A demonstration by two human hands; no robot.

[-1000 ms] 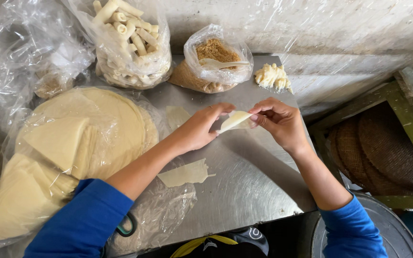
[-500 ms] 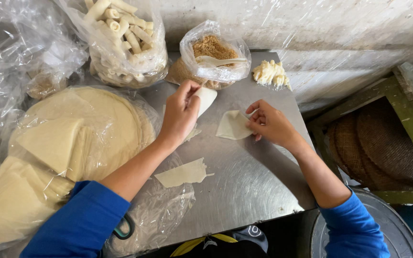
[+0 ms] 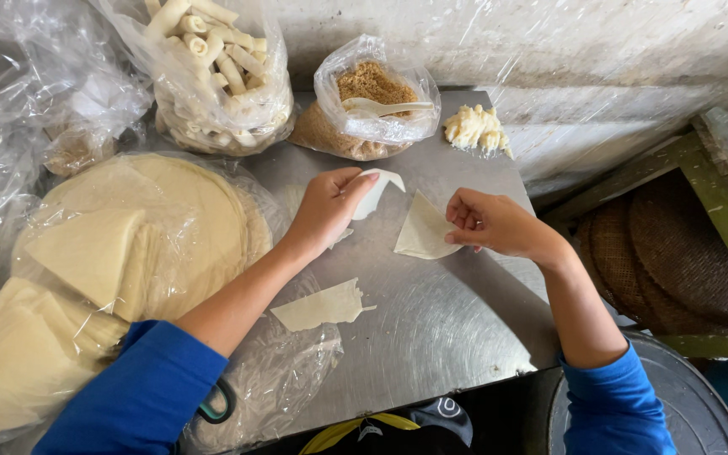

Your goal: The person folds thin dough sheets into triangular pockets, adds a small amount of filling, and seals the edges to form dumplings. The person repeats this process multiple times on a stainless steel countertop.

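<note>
Left hand [image 3: 323, 206]: fingers curled around a white plastic spoon [image 3: 375, 190], gripping its handle; the spoon's bowl juts past the fingertips toward the right hand, held just above the steel.

Right hand [image 3: 492, 223]: fingers bent and pinching the right edge of a triangular wrapper piece [image 3: 424, 229]; the thumb presses on top, and the sheet spreads flat leftward from the fingertips.

Wrapper piece: lies on the steel table [image 3: 431, 329], between the 2 hands, just below and right of the spoon's tip, apart from it.

Torn wrapper scrap [image 3: 322, 306]: on the table below the left wrist, well clear of both sets of fingers.

Bag of brown crumb filling [image 3: 372, 101]: beyond the left fingertips at the table's far edge, a 2nd pale spoon [image 3: 385, 107] resting inside.

Small heap of pale shreds [image 3: 475, 128]: beyond the right fingertips, on bare steel.

Bag of rolled pieces [image 3: 212, 72]: far left of the crumb bag.

Stack of round wrappers [image 3: 128, 253]: under clear plastic, left of the left forearm.

Sleeves: blue on both arms.
</note>
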